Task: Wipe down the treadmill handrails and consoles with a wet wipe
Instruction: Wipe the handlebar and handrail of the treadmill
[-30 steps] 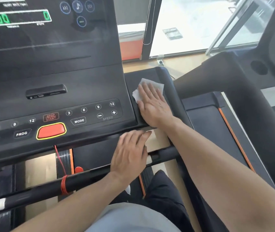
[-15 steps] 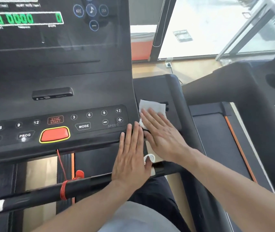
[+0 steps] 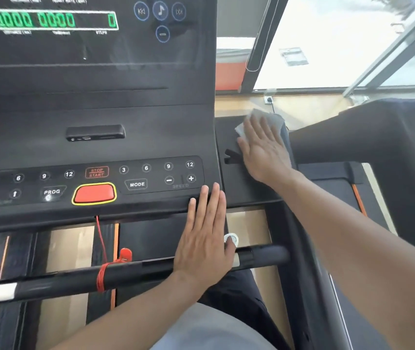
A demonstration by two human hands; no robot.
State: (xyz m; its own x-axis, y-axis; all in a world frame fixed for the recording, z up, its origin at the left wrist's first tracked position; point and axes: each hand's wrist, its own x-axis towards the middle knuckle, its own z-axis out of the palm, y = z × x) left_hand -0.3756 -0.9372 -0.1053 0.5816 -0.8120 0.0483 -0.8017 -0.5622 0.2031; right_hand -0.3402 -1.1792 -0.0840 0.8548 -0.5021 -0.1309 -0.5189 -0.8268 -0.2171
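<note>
We see a wooden floor (image 3: 310, 107) beyond the machine, washed in bright daylight from a large window (image 3: 332, 41) with a dark frame (image 3: 262, 41). A wall socket (image 3: 268, 99) sits low by the glass, beside an orange panel (image 3: 228, 74)

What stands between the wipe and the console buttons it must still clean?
Nothing visible. The wet wipe lies under the right hand on the side tray; the left hand rests below the button panel.
</note>
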